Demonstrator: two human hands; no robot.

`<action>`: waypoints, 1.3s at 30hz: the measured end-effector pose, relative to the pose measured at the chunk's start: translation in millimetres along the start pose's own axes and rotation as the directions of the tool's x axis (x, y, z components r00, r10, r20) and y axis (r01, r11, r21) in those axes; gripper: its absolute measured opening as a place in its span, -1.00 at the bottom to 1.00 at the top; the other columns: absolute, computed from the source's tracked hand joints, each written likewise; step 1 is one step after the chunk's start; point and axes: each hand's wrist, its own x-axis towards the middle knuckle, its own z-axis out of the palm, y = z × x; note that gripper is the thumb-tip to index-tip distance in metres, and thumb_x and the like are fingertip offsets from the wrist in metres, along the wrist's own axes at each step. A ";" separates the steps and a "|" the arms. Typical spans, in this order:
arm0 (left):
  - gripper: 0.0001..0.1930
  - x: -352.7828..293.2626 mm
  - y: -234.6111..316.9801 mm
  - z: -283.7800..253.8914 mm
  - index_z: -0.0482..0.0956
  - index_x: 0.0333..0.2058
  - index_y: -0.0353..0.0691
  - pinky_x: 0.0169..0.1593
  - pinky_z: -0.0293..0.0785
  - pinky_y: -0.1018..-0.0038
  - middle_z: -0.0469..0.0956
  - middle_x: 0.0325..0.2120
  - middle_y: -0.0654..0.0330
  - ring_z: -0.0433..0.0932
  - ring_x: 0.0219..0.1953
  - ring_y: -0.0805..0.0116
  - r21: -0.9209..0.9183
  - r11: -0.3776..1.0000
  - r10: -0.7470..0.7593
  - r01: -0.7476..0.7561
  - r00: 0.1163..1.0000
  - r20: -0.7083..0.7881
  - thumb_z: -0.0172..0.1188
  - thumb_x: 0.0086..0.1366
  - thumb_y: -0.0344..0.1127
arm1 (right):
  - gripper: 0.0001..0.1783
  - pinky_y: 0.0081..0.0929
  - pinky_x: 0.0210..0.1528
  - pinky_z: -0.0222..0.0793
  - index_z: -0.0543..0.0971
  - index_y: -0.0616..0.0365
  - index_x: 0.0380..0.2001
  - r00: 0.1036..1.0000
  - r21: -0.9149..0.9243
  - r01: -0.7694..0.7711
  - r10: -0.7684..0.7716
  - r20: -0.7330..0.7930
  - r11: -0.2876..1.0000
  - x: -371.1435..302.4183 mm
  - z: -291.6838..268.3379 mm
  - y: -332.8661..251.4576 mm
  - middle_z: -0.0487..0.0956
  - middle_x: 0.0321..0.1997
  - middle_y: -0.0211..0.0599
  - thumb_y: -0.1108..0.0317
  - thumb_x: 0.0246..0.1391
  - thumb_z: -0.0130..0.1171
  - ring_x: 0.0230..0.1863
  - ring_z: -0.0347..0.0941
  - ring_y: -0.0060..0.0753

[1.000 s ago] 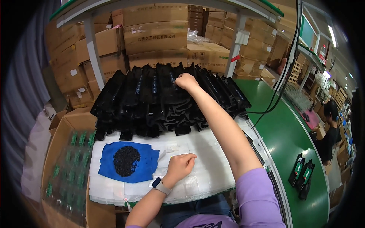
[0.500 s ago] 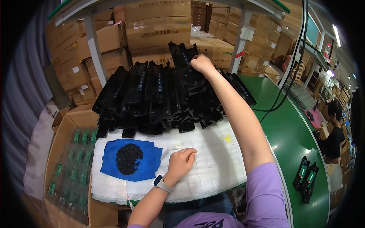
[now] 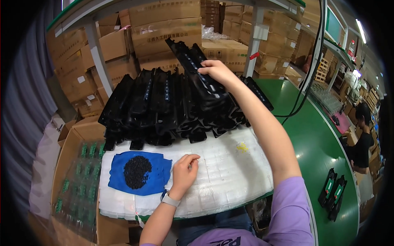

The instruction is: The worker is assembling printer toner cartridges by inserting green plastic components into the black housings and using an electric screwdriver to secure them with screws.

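The right hand (image 3: 217, 73) is holding a tilted black housing (image 3: 186, 60), which could snag the stack (image 3: 160, 102) if swung low; the left hand (image 3: 184, 174) is curling loosely, contents unclear.

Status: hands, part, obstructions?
Right hand gripping long black part, tilted. Left hand half-curled over white padding. Other black parts piled close below.

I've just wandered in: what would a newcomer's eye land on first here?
Probably the long, black, plastic-looking part that the right hand holds tilted above a broad heap of similar black parts at the back of the white-covered table. Next, the bright blue cloth at the table's left, bearing a pile of tiny black pieces.
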 end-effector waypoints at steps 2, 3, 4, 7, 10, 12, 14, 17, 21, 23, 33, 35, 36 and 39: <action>-0.83 3.9 13.6 -4.1 0.52 -0.30 -0.31 -0.40 0.40 0.51 0.50 -0.41 0.11 0.48 -0.45 0.29 0.002 0.997 0.080 -0.081 0.984 -0.156 0.10 0.07 -0.52 | -0.70 -0.62 -0.17 0.26 0.53 0.23 -0.22 0.980 0.092 0.031 -0.048 0.194 0.995 -37.8 -29.9 -3.9 0.52 -0.37 -0.46 0.33 -0.05 0.18 -0.31 0.37 -0.65; -0.79 3.6 18.7 -9.9 0.50 -0.27 -0.34 -0.38 0.41 0.50 0.49 -0.37 0.08 0.48 -0.39 0.26 0.034 0.990 0.143 -0.139 0.950 -0.277 0.11 0.05 -0.53 | -0.69 -0.64 -0.16 0.26 0.52 0.22 -0.19 0.974 0.070 0.057 -0.071 0.215 0.996 -59.8 -35.8 -7.0 0.51 -0.34 -0.48 0.34 -0.04 0.17 -0.29 0.36 -0.68; -0.68 -2.1 23.2 -25.5 0.43 -0.19 -0.34 -0.25 0.41 0.41 0.45 -0.27 0.04 0.45 -0.26 0.15 0.214 0.951 0.286 -0.223 0.897 -0.338 0.17 0.01 -0.52 | -0.72 -0.64 -0.11 0.21 0.50 0.17 -0.27 0.936 0.046 0.133 -0.140 0.322 0.990 -82.3 -36.2 -14.3 0.46 -0.32 -0.54 0.24 -0.02 0.15 -0.24 0.31 -0.69; -0.57 -20.4 36.1 -45.2 0.39 -0.14 -0.10 0.02 0.26 0.17 0.39 -0.14 0.11 0.38 -0.14 0.12 0.623 0.648 0.717 -0.438 0.626 -0.307 0.30 -0.03 -0.34 | -0.67 -0.48 0.01 0.17 0.47 0.23 -0.24 0.763 -0.006 0.268 -0.209 0.612 0.963 -132.8 -45.6 -2.6 0.39 -0.15 -0.29 0.26 -0.04 0.21 -0.08 0.31 -0.35; -0.75 -26.5 67.5 -39.4 0.48 -0.20 -0.04 0.01 0.24 0.11 0.47 -0.18 0.23 0.47 -0.17 0.28 0.728 0.402 0.743 -0.555 0.662 0.094 0.18 0.09 -0.33 | -0.63 -0.36 0.05 0.24 0.50 0.26 -0.17 0.620 -0.026 0.353 -0.213 0.755 0.935 -174.2 -36.6 28.0 0.42 -0.06 -0.03 0.29 -0.05 0.18 -0.02 0.37 -0.05; -0.78 -22.7 73.2 -29.4 0.53 -0.27 -0.15 -0.16 0.36 0.25 0.51 -0.28 0.16 0.51 -0.21 0.29 0.665 0.446 0.538 -0.599 0.773 0.335 0.13 0.04 -0.36 | -0.63 -0.36 0.01 0.28 0.51 0.27 -0.17 0.563 -0.073 0.328 -0.133 0.816 0.942 -184.0 -25.1 54.6 0.43 -0.06 -0.03 0.30 -0.06 0.17 -0.06 0.39 -0.02; -0.78 -24.6 49.4 -16.7 0.54 -0.35 -0.31 -0.36 0.32 0.50 0.53 -0.33 0.11 0.52 -0.26 0.31 0.563 0.497 0.562 -0.660 0.739 0.371 0.09 -0.04 -0.43 | -0.64 -0.35 -0.05 0.31 0.52 0.25 -0.19 0.540 -0.084 0.257 -0.071 0.839 0.963 -188.8 -11.0 84.0 0.49 -0.13 -0.17 0.29 -0.07 0.16 -0.09 0.42 -0.08; -0.77 -47.6 36.7 -10.4 0.55 -0.35 -0.31 -0.41 0.29 0.51 0.54 -0.32 0.11 0.51 -0.30 0.33 0.590 0.511 0.525 -0.626 0.770 0.363 0.09 -0.06 -0.44 | -0.69 -0.36 -0.04 0.30 0.53 0.23 -0.20 0.516 0.033 0.186 -0.126 0.848 0.982 -186.6 1.8 107.8 0.51 -0.16 -0.23 0.31 -0.04 0.13 -0.10 0.42 -0.11; -0.76 -81.8 40.2 -19.0 0.57 -0.34 -0.34 -0.43 0.28 0.51 0.56 -0.30 0.13 0.51 -0.35 0.34 0.625 0.571 0.444 -0.531 0.841 0.309 0.11 -0.06 -0.45 | -0.80 -0.34 0.07 0.26 0.54 0.13 -0.27 0.566 0.046 0.386 -0.276 0.777 0.921 -182.6 9.2 109.2 0.48 -0.05 -0.17 0.43 -0.03 0.10 -0.01 0.38 -0.11; -0.75 -93.0 39.8 -23.5 0.57 -0.30 -0.33 -0.38 0.31 0.50 0.55 -0.25 0.14 0.50 -0.34 0.34 0.607 0.593 0.387 -0.529 0.848 0.361 0.17 0.00 -0.37 | -0.80 -0.33 -0.09 0.36 0.51 0.14 -0.35 0.627 0.016 0.405 -0.290 0.723 0.914 -184.3 12.2 105.8 0.52 -0.17 -0.23 0.56 -0.14 0.10 -0.11 0.43 -0.12; -0.58 -93.8 43.3 -9.1 0.52 -0.22 -0.31 -0.29 0.32 0.47 0.50 -0.19 0.16 0.44 -0.24 0.30 0.504 0.746 0.215 -0.435 0.874 0.437 0.26 0.01 -0.13 | -0.69 -0.34 -0.37 0.39 0.49 0.12 -0.31 0.859 -0.296 0.478 -0.369 0.355 0.827 -180.9 15.7 91.2 0.52 -0.36 -0.28 0.64 -0.21 0.09 -0.33 0.48 -0.15; -0.58 -89.0 46.2 -3.0 0.51 -0.21 -0.30 -0.27 0.32 0.46 0.49 -0.19 0.16 0.44 -0.23 0.29 0.502 0.762 0.188 -0.409 0.882 0.433 0.25 0.02 -0.12 | -0.62 -0.35 -0.39 0.41 0.50 0.11 -0.27 0.863 -0.391 0.506 -0.457 0.218 0.769 -178.6 16.3 93.2 0.51 -0.36 -0.30 0.67 -0.27 0.09 -0.34 0.47 -0.16; -0.57 -85.8 47.4 -0.4 0.50 -0.20 -0.30 -0.25 0.31 0.44 0.49 -0.19 0.16 0.44 -0.22 0.28 0.498 0.776 0.162 -0.387 0.885 0.436 0.24 0.03 -0.11 | -0.62 -0.35 -0.39 0.41 0.50 0.11 -0.27 0.861 -0.393 0.508 -0.456 0.224 0.766 -177.9 17.6 98.3 0.51 -0.36 -0.30 0.67 -0.27 0.09 -0.34 0.47 -0.16; -0.51 -74.0 51.0 -0.1 0.49 -0.18 -0.30 -0.18 0.31 0.39 0.48 -0.19 0.11 0.43 -0.20 0.20 0.431 0.794 0.199 -0.429 0.853 0.482 0.28 -0.02 -0.07 | -0.60 -0.35 -0.35 0.43 0.51 0.13 -0.29 0.884 -0.490 0.465 -0.413 0.218 0.737 -177.4 26.2 119.5 0.51 -0.36 -0.29 0.69 -0.31 0.06 -0.33 0.47 -0.16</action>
